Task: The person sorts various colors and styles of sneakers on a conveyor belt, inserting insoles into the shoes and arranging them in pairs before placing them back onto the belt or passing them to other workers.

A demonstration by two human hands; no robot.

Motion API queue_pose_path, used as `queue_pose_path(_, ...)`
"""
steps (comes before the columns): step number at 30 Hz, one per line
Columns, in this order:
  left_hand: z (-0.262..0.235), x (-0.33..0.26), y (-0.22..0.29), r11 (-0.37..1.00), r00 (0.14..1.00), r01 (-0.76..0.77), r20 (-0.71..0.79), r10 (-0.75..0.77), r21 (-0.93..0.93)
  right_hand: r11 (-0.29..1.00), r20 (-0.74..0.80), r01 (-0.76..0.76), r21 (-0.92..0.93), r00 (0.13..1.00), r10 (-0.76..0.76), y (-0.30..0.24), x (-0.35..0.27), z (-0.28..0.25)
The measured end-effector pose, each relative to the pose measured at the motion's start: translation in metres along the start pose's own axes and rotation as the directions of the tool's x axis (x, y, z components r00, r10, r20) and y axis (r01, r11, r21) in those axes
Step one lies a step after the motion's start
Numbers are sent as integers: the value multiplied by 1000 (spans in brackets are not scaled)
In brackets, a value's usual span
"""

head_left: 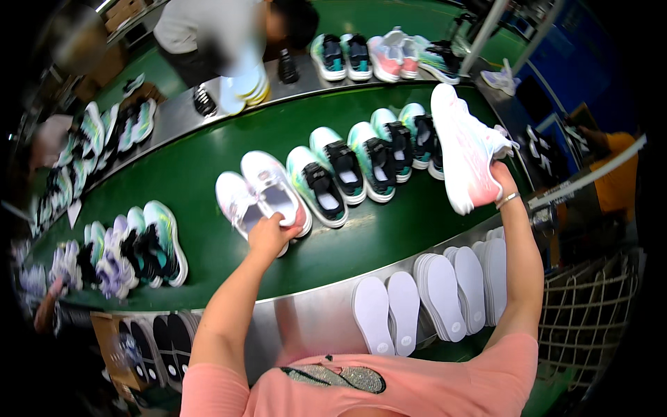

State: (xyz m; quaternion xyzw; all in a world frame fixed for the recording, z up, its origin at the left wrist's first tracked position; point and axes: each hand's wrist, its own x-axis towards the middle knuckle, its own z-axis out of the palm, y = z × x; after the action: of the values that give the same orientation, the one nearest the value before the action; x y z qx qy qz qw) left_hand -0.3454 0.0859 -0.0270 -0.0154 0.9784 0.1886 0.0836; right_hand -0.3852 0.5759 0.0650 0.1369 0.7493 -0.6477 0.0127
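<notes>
My right hand (pixel 504 182) is raised over the belt at the right, wrapped around the heel end of a white sneaker (pixel 462 149) with pink shading, its toe pointing up. At mid-belt a pair stands side by side: a white and pink sneaker (pixel 262 165) and its mate (pixel 236 191). My left hand (pixel 269 235) is closed at the heel opening of the pair's right-hand sneaker, thumb on top. A pale insole shows inside that shoe by my fingertips. Several green and black sneakers (pixel 338 160) run in a row from this pair toward the lifted shoe.
Stacks of white insoles (pixel 441 295) lie on the metal ledge (pixel 278 333) in front of me. Black insoles (pixel 165 340) stand in a carton at lower left. More sneakers (pixel 158 240) sit on the green belt (pixel 208 278) at left. Across the belt, a person (pixel 201 35) stands beside yellow and white insoles (pixel 243 87).
</notes>
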Motion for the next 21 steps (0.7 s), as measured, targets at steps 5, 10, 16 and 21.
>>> queue_pose_path(5, -32, -32, -34, 988, 998, -33, 66, 23, 150, 992, 67, 59, -112, 996, -52, -25, -44, 57)
queue_pose_path(10, -16, -62, -61, 983, 997, -7, 75, -7, 182, 998, 169, 70, -5, 983, -68, -41, -60, 102)
queue_pose_path(16, -19, -64, -53, 979, 997, 30, 61, -43, 202, 934, 162, 347, 84, 920, -356, -26, -70, 151)
queue_pose_path(21, -14, -64, -58, 980, 996, 62, 46, -72, 187, 338, 218, 386, -858, 871, -441, -33, -56, 240)
